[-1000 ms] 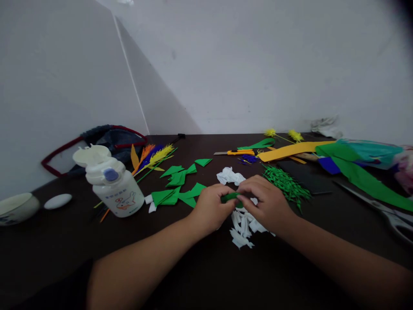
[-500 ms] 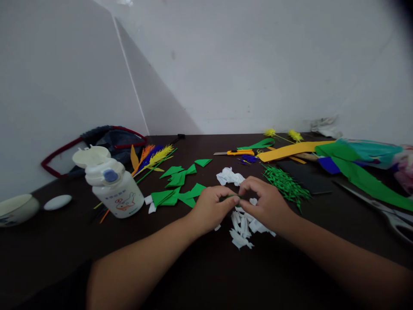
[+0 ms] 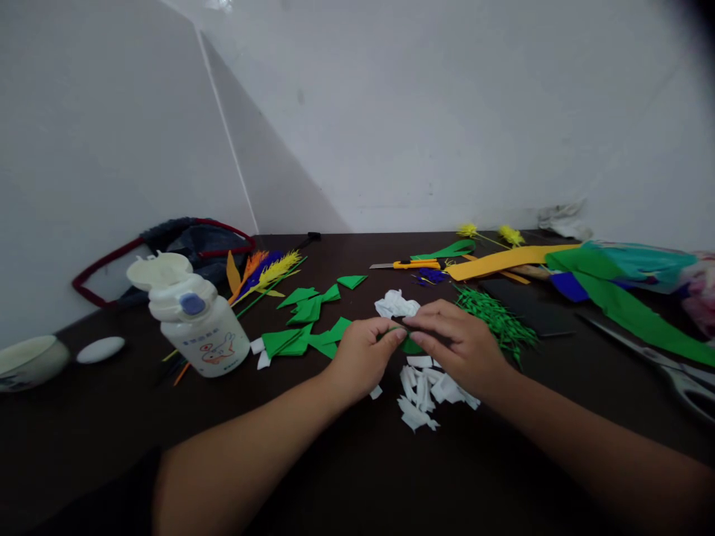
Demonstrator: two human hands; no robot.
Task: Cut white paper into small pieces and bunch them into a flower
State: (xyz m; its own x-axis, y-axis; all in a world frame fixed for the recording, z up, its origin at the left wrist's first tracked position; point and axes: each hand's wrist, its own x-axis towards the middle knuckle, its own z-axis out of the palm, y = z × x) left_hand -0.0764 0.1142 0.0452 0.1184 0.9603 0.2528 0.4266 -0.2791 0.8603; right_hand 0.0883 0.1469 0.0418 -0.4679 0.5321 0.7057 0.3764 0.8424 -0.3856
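My left hand (image 3: 362,356) and my right hand (image 3: 465,347) meet in the middle of the table, fingertips almost touching. Between them both pinch a small green paper piece (image 3: 412,346), mostly hidden by the fingers. Crumpled white paper scraps (image 3: 421,391) lie just below the hands, and a white paper clump (image 3: 395,304) lies just beyond them. To the left of my left hand are several cut green paper pieces (image 3: 290,340). Beside my right hand is a heap of small twisted green pieces (image 3: 494,320).
A white bottle (image 3: 201,327) with its lid up stands at left, near a bowl (image 3: 30,363) and a white oval object (image 3: 100,350). A yellow utility knife (image 3: 413,264) with bare blade lies behind the hands. Scissors (image 3: 664,365) and a green strip (image 3: 642,313) are at right.
The fingers have shifted on the green piece, and more of it shows below the fingertips. My right hand's fingers are straighter. The things on the table stay in place.
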